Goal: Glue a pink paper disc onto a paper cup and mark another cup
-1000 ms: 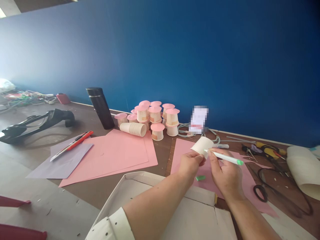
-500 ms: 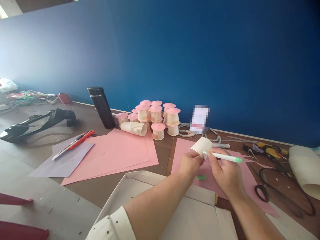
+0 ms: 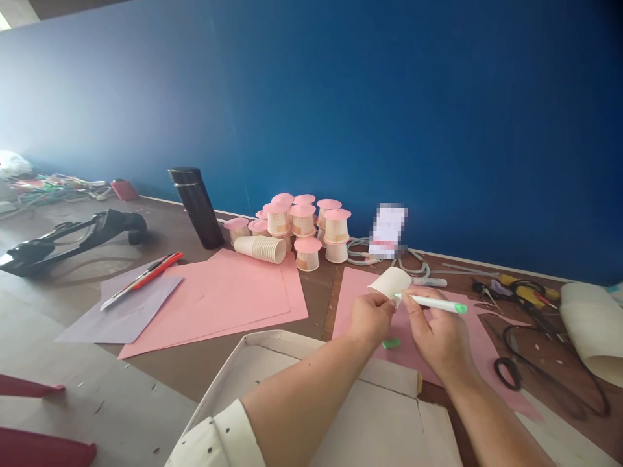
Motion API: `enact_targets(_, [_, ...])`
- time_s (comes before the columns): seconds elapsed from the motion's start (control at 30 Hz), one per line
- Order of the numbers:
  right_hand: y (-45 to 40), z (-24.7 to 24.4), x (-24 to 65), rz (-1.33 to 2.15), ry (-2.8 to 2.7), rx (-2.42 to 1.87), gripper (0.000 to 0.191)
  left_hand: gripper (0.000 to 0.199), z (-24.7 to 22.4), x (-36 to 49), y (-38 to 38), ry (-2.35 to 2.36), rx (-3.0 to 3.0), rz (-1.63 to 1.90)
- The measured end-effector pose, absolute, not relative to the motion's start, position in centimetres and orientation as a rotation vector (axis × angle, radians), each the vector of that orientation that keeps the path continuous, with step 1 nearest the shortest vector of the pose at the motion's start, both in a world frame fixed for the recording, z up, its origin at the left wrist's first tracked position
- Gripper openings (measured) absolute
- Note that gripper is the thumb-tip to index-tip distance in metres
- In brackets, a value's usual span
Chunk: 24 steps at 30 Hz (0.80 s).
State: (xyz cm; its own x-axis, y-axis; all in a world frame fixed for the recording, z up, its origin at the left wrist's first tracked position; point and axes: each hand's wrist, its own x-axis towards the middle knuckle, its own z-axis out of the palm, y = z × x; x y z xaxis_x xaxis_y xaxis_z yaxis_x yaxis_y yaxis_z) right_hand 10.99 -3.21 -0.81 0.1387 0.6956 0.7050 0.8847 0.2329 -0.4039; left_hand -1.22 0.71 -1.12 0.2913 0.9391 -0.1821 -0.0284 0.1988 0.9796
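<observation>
A white paper cup (image 3: 390,281) lies tilted in my left hand (image 3: 372,316), whose fingers are closed on its rim side. My right hand (image 3: 440,334) grips a white marker (image 3: 435,303) with a green end, its tip at the cup's side. Under both hands lies a sheet of pink paper (image 3: 357,295). The small green marker cap (image 3: 390,344) rests on that sheet, below my left hand. Farther back stand several upturned cups with pink paper tops (image 3: 307,253), some stacked. A nested stack of plain cups (image 3: 260,249) lies on its side before them.
Left of the cups stands a black bottle (image 3: 197,207). An orange utility knife (image 3: 141,280) lies on purple paper (image 3: 121,318). A cardboard tray (image 3: 272,370) sits below my forearms. Right are cables (image 3: 530,292), a black tape ring (image 3: 507,374) and a large pale roll (image 3: 591,331).
The marker and the cup have shifted very slightly left along with both hands. Otherwise the scene looks the same.
</observation>
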Motion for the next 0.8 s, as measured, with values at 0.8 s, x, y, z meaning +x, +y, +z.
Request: enact_targets(0.8, [-3.15,-1.13,11.14,-0.208,-1.601,-1.523,0.029,0.022,-1.19,-1.38,0.80,1.065,1.159,0.910])
